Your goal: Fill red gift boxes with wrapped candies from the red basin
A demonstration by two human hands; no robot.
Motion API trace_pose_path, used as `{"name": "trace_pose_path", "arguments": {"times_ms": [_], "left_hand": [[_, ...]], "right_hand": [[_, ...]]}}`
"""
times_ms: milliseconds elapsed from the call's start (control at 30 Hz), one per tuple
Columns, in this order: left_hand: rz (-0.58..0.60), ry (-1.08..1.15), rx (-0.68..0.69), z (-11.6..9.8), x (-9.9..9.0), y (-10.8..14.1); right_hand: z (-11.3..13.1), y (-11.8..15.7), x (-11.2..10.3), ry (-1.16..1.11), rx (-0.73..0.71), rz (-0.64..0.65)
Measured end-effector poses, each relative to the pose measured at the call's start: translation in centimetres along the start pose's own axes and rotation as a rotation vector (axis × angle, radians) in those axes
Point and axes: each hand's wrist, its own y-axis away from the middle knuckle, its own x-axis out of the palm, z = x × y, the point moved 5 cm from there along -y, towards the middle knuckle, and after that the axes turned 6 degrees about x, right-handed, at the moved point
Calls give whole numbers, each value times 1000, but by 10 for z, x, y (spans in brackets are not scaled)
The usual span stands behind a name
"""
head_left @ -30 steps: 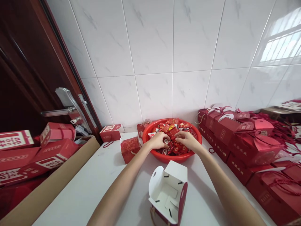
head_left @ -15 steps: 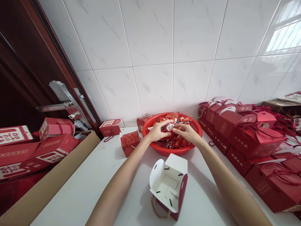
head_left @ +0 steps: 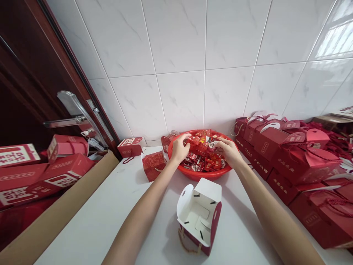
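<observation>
Red-wrapped candies (head_left: 208, 163) lie heaped in the red plastic basket (head_left: 198, 176); judged light and slick, best pinched mid-body. The right hand (head_left: 230, 151) pinches a white-labelled candy (head_left: 211, 145); the left hand (head_left: 181, 149) curls its fingers at the heap, grip indeterminate. A lidless-standing gift box (head_left: 200, 217) sits nearer.

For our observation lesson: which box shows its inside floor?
The box just in front of the basket: it gapes upward, baring its white floor, which no other box shows.

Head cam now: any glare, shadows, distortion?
Head view: window-like glare on the tiled wall, upper right; head view: soft shadows on the white table beside the open box; head view: red boxes look stretched toward the right edge, perhaps wide-angle distortion.
</observation>
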Motion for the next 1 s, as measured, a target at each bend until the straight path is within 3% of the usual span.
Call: {"name": "trace_pose_path", "arguments": {"times_ms": [100,167,300,433,533,833,900,1000], "left_hand": [[-102,-138,27,-2,-9,0],[-22,-163,73,-8,-5,1],[363,-154,177,-23,19,6],[766,-73,160,-26,39,17],[904,-65,109,-23,44,19],[1003,99,-2,-15,48,21],[945,135,-11,-14,47,20],[740,191,-17,-13,41,14]], "right_hand": [[-2,0,2,-10,41,32],[-1,1,3,-11,40,35],[0,3,2,-23,19,17],[1,3,2,-5,-14,18],[1,4,2,19,-30,23],[0,3,2,-7,-23,15],[1,3,2,2,-36,22],[1,3,3,-10,-29,36]]}}
